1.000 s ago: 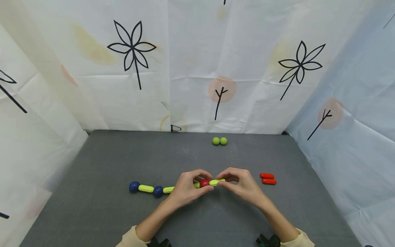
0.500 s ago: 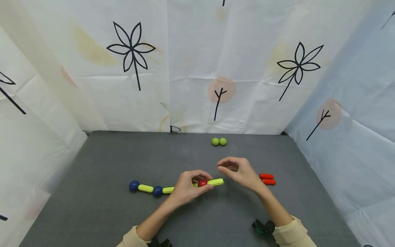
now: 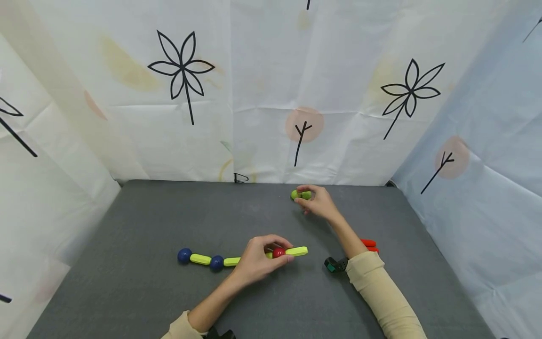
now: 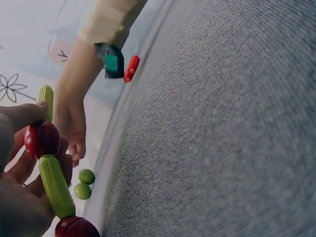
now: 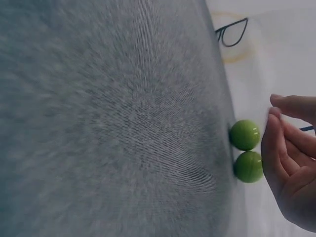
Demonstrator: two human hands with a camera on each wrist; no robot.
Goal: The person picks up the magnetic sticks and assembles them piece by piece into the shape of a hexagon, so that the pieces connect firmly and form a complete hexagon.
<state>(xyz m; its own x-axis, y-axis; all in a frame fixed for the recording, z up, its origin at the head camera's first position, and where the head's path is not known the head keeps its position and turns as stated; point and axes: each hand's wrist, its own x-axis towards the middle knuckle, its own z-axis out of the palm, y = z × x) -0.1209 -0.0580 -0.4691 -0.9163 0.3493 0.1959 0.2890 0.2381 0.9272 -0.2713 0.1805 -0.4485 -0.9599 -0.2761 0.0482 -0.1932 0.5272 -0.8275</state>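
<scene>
In the head view my left hand (image 3: 257, 259) grips a chain of balls and rods near its right end, fingers around a red ball (image 3: 279, 253). Beyond the thumb sticks out a yellow-green rod (image 3: 298, 251). Leftward the chain runs to further rods and two blue balls (image 3: 184, 255); my hand hides its middle. Another red ball (image 4: 76, 228) shows low in the left wrist view. My right hand (image 3: 317, 203) reaches over two green balls (image 5: 245, 135) at the back, thumb and fingers curved with a gap between them, holding nothing.
Two red rods (image 3: 370, 244) lie on the grey table (image 3: 139, 301) at the right, partly covered by my right forearm. White patterned cloth (image 3: 262, 141) stands behind the table's back edge and along its sides.
My right hand has let go of the end rod and moved up and away to the green balls. The left hand stays in place with the chain.
</scene>
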